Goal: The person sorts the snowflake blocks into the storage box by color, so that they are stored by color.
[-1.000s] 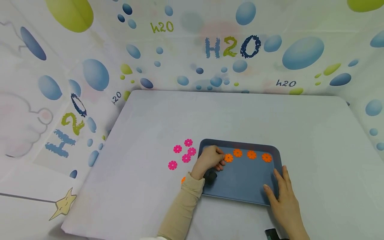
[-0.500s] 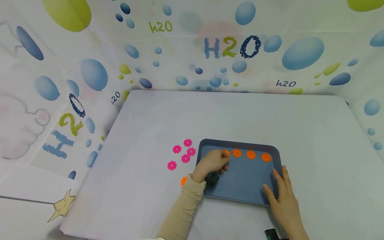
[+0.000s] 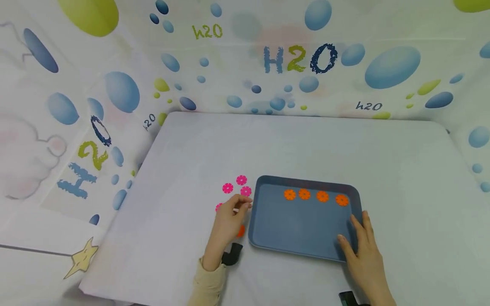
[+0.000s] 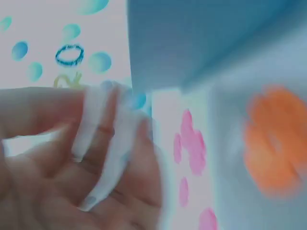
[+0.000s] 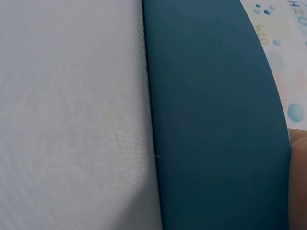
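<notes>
My left hand (image 3: pixel 231 216) hovers just left of the grey-blue tray (image 3: pixel 298 231), fingers and thumb loosely bent, nothing visible between them. Four fewer than several is not needed here: a row of orange slice-patterned discs (image 3: pixel 304 194) lies along the tray's far side. Close under the left hand sits another orange disc (image 3: pixel 240 230), partly covered. Pink slice-patterned discs (image 3: pixel 227 188) lie beyond its fingers, some hidden by it. My right hand (image 3: pixel 361 255) rests on the tray's right edge, fingers fairly straight, thumb over the inner side. The right wrist view shows the tray's side wall (image 5: pixel 216 120).
A white-covered table (image 3: pixel 191 157) bears everything. Behind it stands a backdrop (image 3: pixel 237 55) with blue and green bubbles and H2O lettering. Dark wrist devices show at the left wrist (image 3: pixel 232 254) and at the right wrist (image 3: pixel 347 298).
The left hand has let go of the leftmost orange disc in the row and moved left, out of the tray. The right hand stays on the tray's edge.
</notes>
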The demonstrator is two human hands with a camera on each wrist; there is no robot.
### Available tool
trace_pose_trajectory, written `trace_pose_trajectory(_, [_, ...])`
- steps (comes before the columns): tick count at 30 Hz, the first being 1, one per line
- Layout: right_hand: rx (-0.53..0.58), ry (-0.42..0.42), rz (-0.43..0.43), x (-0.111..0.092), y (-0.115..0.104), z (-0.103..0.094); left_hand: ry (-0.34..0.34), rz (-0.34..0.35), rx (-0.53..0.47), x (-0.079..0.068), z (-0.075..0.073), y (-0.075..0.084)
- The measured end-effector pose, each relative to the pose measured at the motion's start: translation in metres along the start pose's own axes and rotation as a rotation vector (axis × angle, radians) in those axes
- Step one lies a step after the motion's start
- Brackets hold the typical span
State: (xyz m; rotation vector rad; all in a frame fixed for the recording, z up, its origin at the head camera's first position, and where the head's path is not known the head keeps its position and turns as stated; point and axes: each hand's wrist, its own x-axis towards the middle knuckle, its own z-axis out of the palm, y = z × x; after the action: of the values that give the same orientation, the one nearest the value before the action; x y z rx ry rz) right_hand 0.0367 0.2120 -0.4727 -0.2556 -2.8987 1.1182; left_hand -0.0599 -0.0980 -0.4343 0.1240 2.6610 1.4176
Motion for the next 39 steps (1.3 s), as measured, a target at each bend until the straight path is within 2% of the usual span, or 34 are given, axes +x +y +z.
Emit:
trace_pose_trajectory(3, [-0.005,-0.006,-0.004,0.002,-0.001,-0.002,-0.030,-0.018,0.165,-0.017,-0.009,-0.015])
trace_pose_trajectory(6, [-0.013,-0.018,0.001,0.003,-0.002,-0.003,-0.073,0.042,0.345,-0.028,-0.009,-0.024])
trace_pose_trajectory(8, [-0.016,-0.020,0.005,0.004,-0.002,-0.002,-0.075,0.081,0.402,-0.031,-0.006,-0.026])
trace_pose_trajectory(11, [-0.015,-0.023,0.009,0.003,-0.001,-0.001,-0.063,0.078,0.404,-0.030,-0.002,-0.023])
trace_pose_trajectory(14, [-0.014,-0.020,0.003,0.003,0.000,0.000,-0.069,0.034,0.375,-0.028,-0.001,-0.018])
trace_pose_trajectory(17, [-0.012,-0.024,0.002,0.004,0.001,-0.001,-0.077,0.021,0.366,-0.027,-0.001,-0.015])
trace_pose_trajectory(24, [-0.001,-0.009,0.002,0.005,0.002,-0.004,-0.087,-0.001,0.394,-0.025,0.000,-0.011])
trace_pose_trajectory(27, [0.001,-0.004,-0.003,0.005,0.002,-0.004,-0.104,-0.025,0.388,-0.024,-0.001,-0.011])
trace_pose_trajectory(35, [-0.008,-0.014,0.014,0.004,0.001,-0.004,-0.165,-0.032,0.306,-0.023,-0.003,-0.014])
trace_pose_trajectory(37, [-0.008,-0.014,0.009,0.004,0.001,-0.004,-0.162,-0.029,0.297,-0.022,-0.004,-0.016])
trace_pose_trajectory(39, [-0.007,-0.011,0.003,0.004,0.001,-0.003,-0.127,-0.028,0.296,-0.021,-0.006,-0.017])
